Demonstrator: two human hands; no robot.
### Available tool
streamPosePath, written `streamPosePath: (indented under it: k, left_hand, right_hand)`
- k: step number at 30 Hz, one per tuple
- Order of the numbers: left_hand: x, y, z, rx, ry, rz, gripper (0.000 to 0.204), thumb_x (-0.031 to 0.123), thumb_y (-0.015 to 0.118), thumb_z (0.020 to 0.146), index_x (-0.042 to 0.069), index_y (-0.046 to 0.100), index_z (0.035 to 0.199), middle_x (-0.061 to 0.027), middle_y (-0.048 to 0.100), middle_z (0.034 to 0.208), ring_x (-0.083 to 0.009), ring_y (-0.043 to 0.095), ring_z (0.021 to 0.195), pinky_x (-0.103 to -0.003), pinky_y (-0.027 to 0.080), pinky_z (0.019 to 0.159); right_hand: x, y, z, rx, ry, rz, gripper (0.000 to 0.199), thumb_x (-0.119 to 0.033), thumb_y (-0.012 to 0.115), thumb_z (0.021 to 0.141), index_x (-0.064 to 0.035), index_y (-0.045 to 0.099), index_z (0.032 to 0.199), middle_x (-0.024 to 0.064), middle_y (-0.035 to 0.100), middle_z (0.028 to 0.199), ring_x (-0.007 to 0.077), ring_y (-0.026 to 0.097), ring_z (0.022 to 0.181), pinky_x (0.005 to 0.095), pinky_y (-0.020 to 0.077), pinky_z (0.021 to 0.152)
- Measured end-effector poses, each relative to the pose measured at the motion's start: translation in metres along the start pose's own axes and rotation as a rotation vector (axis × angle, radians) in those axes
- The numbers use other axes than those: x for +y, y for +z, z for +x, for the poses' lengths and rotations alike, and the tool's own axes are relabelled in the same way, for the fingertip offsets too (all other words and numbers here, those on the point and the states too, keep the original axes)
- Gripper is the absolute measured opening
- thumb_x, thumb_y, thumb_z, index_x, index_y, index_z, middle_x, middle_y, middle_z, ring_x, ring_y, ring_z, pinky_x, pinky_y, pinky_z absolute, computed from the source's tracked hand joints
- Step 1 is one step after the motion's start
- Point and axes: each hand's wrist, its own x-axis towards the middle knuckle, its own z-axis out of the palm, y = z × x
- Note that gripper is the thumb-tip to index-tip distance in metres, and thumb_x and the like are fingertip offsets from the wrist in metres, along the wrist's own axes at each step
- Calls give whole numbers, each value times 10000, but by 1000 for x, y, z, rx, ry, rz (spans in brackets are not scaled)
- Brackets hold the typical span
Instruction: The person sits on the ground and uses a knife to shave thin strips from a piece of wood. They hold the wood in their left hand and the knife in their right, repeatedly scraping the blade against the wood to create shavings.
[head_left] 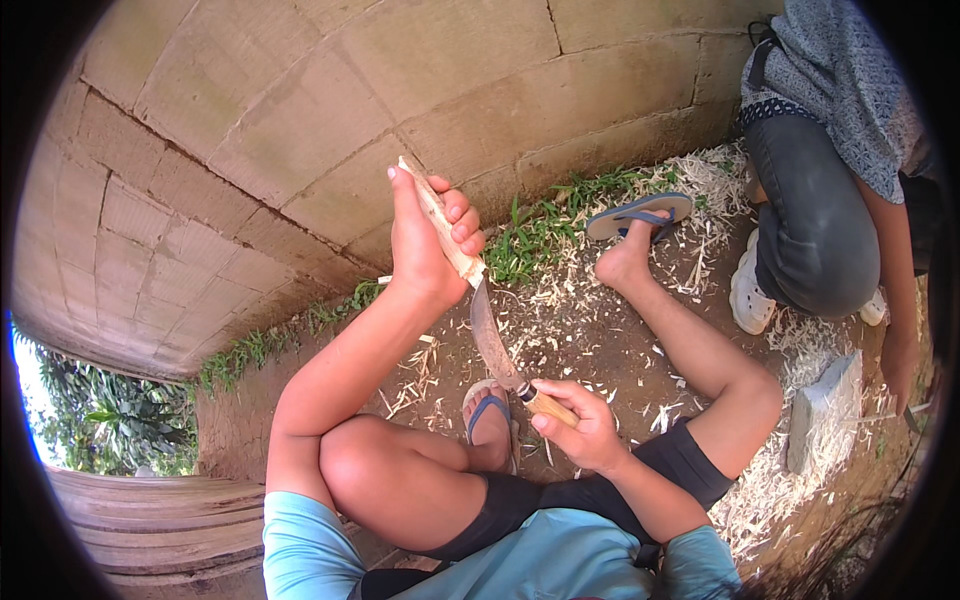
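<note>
My left hand (432, 235) is closed around a short, pale stick of wood (440, 222), tilted with its far end up and to the left. The stick's near end looks rough and freshly cut. My right hand (582, 425) grips the light wooden handle of a curved knife (493, 340). Its dark, stained blade rises up and left from the handle, and the tip meets or overlaps the near end of the stick. Whether the edge bites into the wood, I cannot tell.
A block wall (480, 90) runs along the far side, with grass (525, 240) at its foot. Wood shavings (755, 500) litter the dirt. Another person (820, 200) crouches at the right, near a grey block (825, 412). My sandalled feet rest on the ground.
</note>
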Motion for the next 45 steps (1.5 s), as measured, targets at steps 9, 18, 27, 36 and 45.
streamPosePath:
  k: [9,18,27,36,45]
  left_hand:
    - [-5,-7,-1,-25,21,100,488,620,324,952,135,374,924,-1,381,645,-101,341,481,-251,299,403]
    - [-3,-5,-1,-76,-46,50,487,618,312,955,139,389,910,2,381,642,-98,327,480,-242,284,399]
    - [0,-10,3,-51,-38,33,482,612,313,959,140,392,905,5,382,642,-97,331,484,-240,287,401]
    - [0,-13,4,-70,-55,7,481,613,323,956,140,397,904,5,383,642,-96,330,479,-238,284,395]
    - [-1,-7,0,-77,-97,-47,458,578,334,969,139,437,892,8,382,642,-84,316,466,-219,270,375]
  right_hand:
    - [-34,-1,6,-58,111,-390,366,-254,571,949,-26,505,1227,111,657,951,183,648,837,301,508,725]
    - [-25,-6,5,-118,265,207,373,-249,538,971,-28,462,1262,10,548,749,57,505,626,203,411,545]
    - [-26,-7,6,-126,253,213,371,-237,536,969,-23,478,1267,14,543,710,55,495,600,206,393,514]
    - [-25,-7,6,-122,278,272,386,-235,547,962,-16,487,1275,15,551,718,55,506,600,202,395,507]
    - [-15,-16,4,-59,208,221,369,-220,594,935,-5,553,1231,44,614,823,86,562,664,228,451,585]
